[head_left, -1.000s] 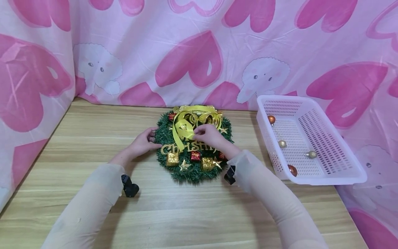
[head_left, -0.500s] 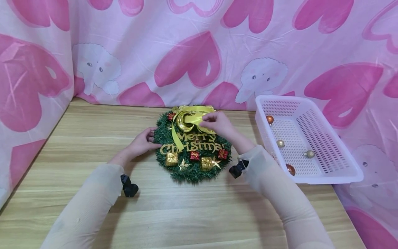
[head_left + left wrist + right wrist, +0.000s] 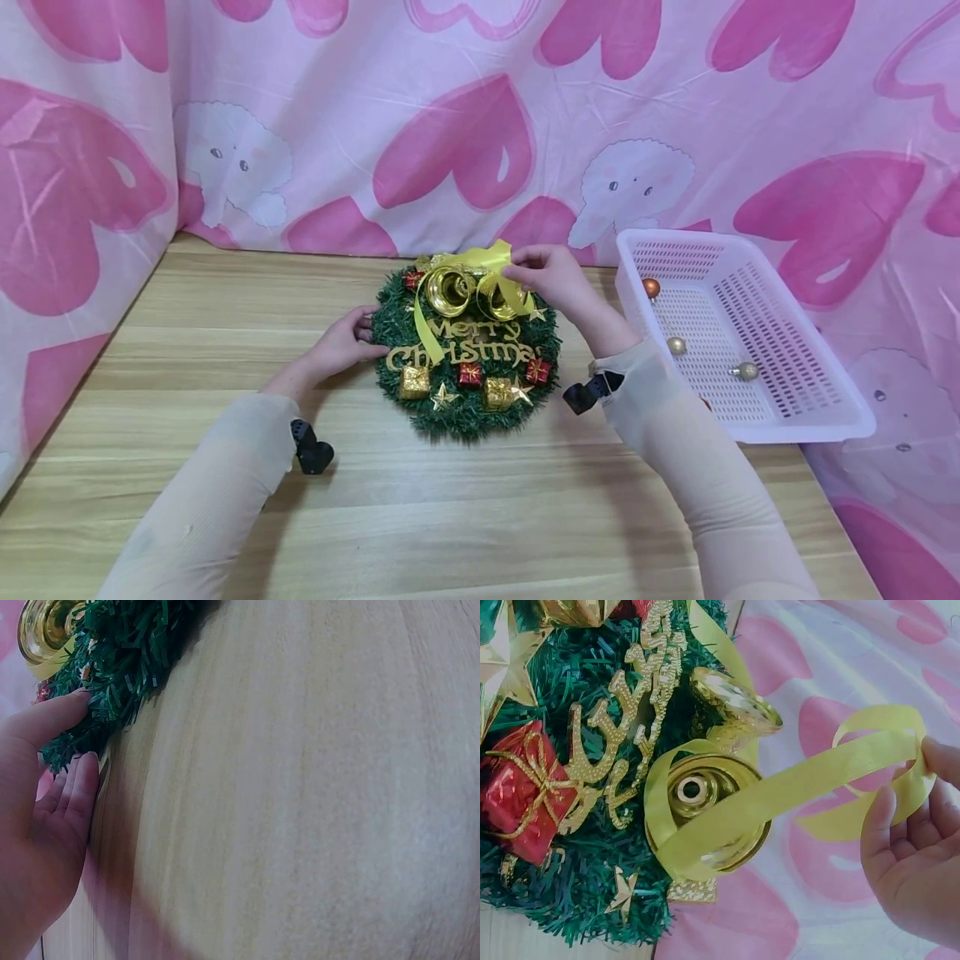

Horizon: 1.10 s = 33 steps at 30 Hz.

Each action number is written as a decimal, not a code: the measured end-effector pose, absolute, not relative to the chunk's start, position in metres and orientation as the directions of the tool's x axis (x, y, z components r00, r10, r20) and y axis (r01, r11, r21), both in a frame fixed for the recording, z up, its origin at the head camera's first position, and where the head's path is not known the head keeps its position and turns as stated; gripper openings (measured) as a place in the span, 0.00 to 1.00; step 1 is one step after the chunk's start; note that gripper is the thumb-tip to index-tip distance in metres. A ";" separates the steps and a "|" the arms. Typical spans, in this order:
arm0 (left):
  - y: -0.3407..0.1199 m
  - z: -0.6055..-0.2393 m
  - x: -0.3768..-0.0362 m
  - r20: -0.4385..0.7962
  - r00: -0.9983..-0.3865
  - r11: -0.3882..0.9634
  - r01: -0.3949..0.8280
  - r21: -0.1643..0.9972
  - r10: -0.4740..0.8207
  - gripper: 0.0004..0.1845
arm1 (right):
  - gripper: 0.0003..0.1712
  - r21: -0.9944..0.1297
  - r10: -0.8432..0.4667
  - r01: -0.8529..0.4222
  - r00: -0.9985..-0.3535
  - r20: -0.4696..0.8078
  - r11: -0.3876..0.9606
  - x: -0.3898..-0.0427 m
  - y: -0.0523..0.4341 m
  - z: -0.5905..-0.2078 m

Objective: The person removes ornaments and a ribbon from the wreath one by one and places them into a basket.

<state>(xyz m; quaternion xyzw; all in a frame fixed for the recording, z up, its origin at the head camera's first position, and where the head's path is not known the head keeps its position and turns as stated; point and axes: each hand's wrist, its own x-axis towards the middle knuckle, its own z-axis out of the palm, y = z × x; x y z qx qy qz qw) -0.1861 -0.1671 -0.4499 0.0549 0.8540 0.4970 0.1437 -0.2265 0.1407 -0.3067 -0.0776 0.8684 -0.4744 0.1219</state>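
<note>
I've got the Christmas wreath (image 3: 467, 350) lying flat on the wooden counter (image 3: 450, 517), near its back edge, with the pink heart-print curtain (image 3: 480, 125) right behind it. My left hand (image 3: 341, 343) sits at the wreath's left rim, thumb on the green needles and straight, relaxed fingers alongside the edge. To my eye that steadies the wreath so it can't slide while the other hand tugs.

My right hand (image 3: 551, 275) is up at the top of the wreath, pinching the yellow ribbon (image 3: 780, 795) between thumb and fingertips and drawing it out taut. The ribbon loops around one of the two gold bells (image 3: 472, 290), and the wrist view shows the strand stretched from the bell to my fingers (image 3: 900, 832).

Writing: gold glitter lettering across the wreath reads "Merry Christmas" (image 3: 465, 342). No brand marks that I can make out.

Off to the right, a white plastic basket (image 3: 810, 417) holds a few small bauble ornaments (image 3: 678, 345), well apart from the wreath. Little red and gold gift-box trims (image 3: 471, 375) and gold stars sit along the wreath's lower half.
</note>
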 end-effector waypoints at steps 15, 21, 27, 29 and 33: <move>-0.167 -0.448 -0.185 -0.192 -0.954 0.496 -0.054 0.866 0.232 0.44 | 0.18 -0.840 -0.095 0.126 -0.974 -0.205 0.528 -0.247 0.157 -0.348; -0.167 -0.449 -0.186 -0.193 -0.953 0.495 -0.054 0.867 0.233 0.45 | 0.16 -0.796 -0.055 0.129 -0.978 -0.200 0.592 -0.250 0.158 -0.364; -0.168 -0.451 -0.187 -0.188 -0.954 0.502 -0.048 0.864 0.232 0.44 | 0.10 -0.742 -0.028 0.110 -0.985 -0.171 0.661 -0.252 0.159 -0.374; -0.168 -0.451 -0.187 -0.188 -0.954 0.501 -0.048 0.864 0.232 0.44 | 0.09 -0.729 -0.029 0.104 -0.986 -0.167 0.677 -0.252 0.160 -0.377; -0.168 -0.450 -0.186 -0.189 -0.954 0.498 -0.051 0.866 0.231 0.44 | 0.09 -0.718 -0.021 0.123 -0.982 -0.188 0.685 -0.253 0.161 -0.381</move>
